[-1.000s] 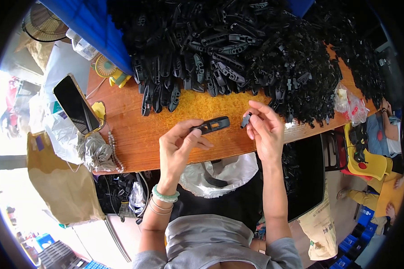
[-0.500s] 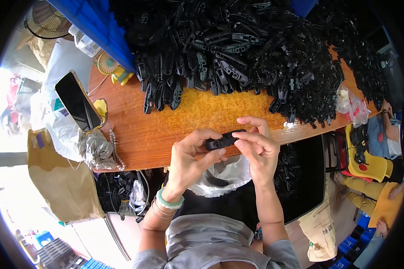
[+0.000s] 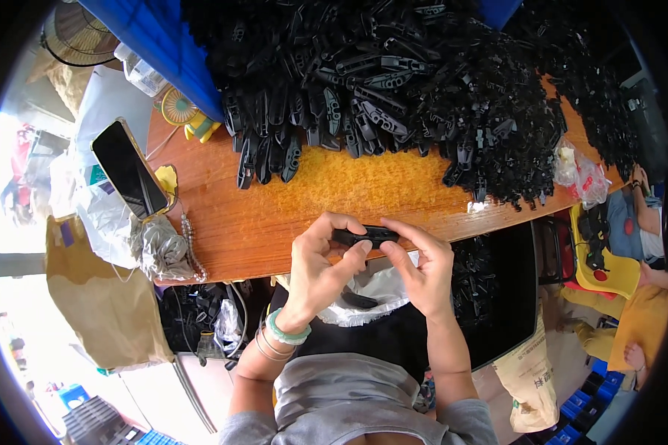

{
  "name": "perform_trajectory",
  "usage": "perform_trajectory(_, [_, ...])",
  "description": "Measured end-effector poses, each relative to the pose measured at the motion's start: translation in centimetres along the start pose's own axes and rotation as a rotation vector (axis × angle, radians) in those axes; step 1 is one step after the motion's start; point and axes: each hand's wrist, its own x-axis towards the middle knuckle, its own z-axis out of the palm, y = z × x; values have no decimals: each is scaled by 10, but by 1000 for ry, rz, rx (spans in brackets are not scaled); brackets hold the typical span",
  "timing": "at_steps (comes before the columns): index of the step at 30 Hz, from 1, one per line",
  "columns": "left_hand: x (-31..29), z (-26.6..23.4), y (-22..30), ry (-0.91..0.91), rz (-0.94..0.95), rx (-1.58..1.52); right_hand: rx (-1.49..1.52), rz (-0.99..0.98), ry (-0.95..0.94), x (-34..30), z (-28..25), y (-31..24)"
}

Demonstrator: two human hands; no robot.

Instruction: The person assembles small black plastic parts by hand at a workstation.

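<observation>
- A second earlier, your left hand [image 3: 321, 268] held a long black part [image 3: 377, 234] and your right hand [image 3: 427, 271] pinched a small dark piece well apart from it; by this moment the two hands had come together on the long part.
- The small piece could no longer be told apart. It was probably in or against the long part, though whether it was seated could not be seen; in my judgement, the work in hand had gone from carrying two pieces to handling them as one.
- Compared with half a second before, the long part lay flatter across your view, and your right fingers had closed in around its right end.
- The long part lay between your hands, its left end in your left grip, with that thumb against its near side.
- Your right thumb and forefinger were at the other end, one on the near side and one on the far; how hard they pressed, I could not tell.
- Both hands were thus clamped on the same part, raised near the front edge of the wooden surface [image 3: 226, 233].
- Beyond them, well apart, lay the pile of long black parts [image 3: 364, 89], with the heap of smaller black pieces [image 3: 497, 133] to its right.
</observation>
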Motion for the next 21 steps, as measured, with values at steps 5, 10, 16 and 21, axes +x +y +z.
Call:
perform_trajectory(5, [0,-1,-4,-75,-129,-38,222,129,21,-6,-1,10])
perform_trajectory(10, [-2,9,-18,-24,-55,-10,40,37,93,-13,4,12])
perform_trajectory(16, [1,14,-17,-46,-88,18,34,40,83,-19,-6,20])
perform_trajectory(21, [46,-22,-7,263,587,1047,-119,-9,-192,-21,-39,23])
